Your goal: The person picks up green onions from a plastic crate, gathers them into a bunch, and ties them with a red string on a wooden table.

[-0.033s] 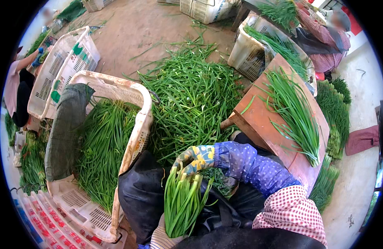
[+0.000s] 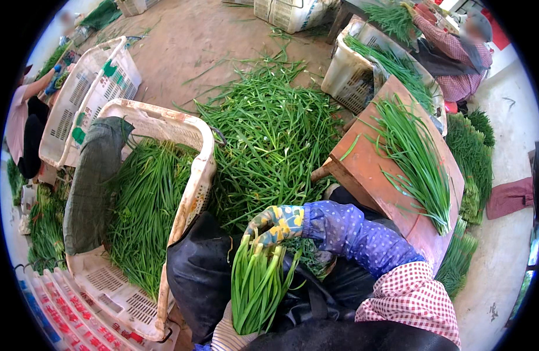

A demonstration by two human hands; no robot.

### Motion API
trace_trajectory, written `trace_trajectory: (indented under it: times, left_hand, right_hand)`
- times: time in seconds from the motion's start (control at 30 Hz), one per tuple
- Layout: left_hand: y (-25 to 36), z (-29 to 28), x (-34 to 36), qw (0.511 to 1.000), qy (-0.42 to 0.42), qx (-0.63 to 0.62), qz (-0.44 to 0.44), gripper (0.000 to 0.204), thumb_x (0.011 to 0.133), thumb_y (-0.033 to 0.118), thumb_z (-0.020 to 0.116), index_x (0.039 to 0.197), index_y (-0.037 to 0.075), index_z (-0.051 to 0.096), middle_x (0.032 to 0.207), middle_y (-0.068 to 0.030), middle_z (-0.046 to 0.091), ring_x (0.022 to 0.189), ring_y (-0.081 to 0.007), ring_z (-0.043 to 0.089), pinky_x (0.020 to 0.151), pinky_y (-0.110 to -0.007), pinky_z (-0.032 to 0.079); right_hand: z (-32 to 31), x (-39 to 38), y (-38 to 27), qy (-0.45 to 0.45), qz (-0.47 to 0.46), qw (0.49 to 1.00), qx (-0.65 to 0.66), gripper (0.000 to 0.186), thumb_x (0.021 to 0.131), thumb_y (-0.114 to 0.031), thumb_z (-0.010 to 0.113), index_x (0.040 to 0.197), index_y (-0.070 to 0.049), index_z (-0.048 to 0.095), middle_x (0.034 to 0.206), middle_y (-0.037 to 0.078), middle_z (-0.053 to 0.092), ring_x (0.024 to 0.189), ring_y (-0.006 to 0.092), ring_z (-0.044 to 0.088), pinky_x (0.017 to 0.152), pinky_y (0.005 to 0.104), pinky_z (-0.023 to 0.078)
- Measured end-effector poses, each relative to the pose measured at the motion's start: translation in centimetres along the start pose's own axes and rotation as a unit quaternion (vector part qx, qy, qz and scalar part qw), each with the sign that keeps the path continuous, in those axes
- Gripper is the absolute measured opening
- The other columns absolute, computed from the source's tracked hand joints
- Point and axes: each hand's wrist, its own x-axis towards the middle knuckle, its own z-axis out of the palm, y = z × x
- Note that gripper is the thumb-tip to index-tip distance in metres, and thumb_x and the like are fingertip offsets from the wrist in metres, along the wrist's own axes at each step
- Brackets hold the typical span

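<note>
A small bunch of garlic chives (image 2: 259, 286) stands upright over my lap, its pale stem ends at the top. My left hand (image 2: 228, 334), in a striped glove, grips it low down, its fingers mostly hidden behind the leaves. Bent over the pale ends from above is my right hand (image 2: 275, 223), in a yellow-and-green patterned glove below a blue dotted sleeve. Its fingertips close on those stem ends. On the wooden board (image 2: 363, 158) to my right lies a larger sheaf of chives (image 2: 413, 158).
At my left stands a white crate (image 2: 206, 158) holding chives (image 2: 147, 205), a dark cloth (image 2: 91, 181) over its side. Loose leaves (image 2: 269, 134) heap on the floor ahead. Another filled crate (image 2: 345, 73) and a co-worker (image 2: 456, 58) are at far right; bundles (image 2: 471, 158) line the wall.
</note>
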Motion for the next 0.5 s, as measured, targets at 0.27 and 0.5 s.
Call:
trace_trajectory:
  times: [0.27, 0.5]
  left_hand:
    - [-4.0, 1.5, -1.0, 0.973, -0.071, -0.15, -0.158, 0.063, 0.077, 0.026, 0.069, 0.129, 0.006, 0.04, 0.124, -0.0058, 0.056, 0.12, -0.023, 0.048, 0.105, -0.037, 0.034]
    - [-3.3, -1.0, -2.8, 0.983, -0.069, -0.098, -0.142, 0.079, 0.064, 0.016, 0.084, 0.128, 0.0, 0.04, 0.118, -0.0101, 0.06, 0.107, -0.0199, 0.058, 0.091, -0.034, 0.047]
  right_hand:
    - [2.6, 0.8, 1.9, 0.191, -0.011, 0.981, 0.02, 0.014, 0.087, -0.016, 0.065, 0.095, -0.005, 0.062, 0.086, 0.001, 0.065, 0.078, 0.0087, 0.059, 0.069, 0.0236, 0.049]
    - [-5.3, 0.2, 5.3, 0.465, -0.163, 0.87, -0.002, 0.016, 0.083, -0.02, 0.067, 0.091, -0.006, 0.064, 0.083, 0.005, 0.066, 0.077, 0.0166, 0.061, 0.071, 0.0315, 0.051]
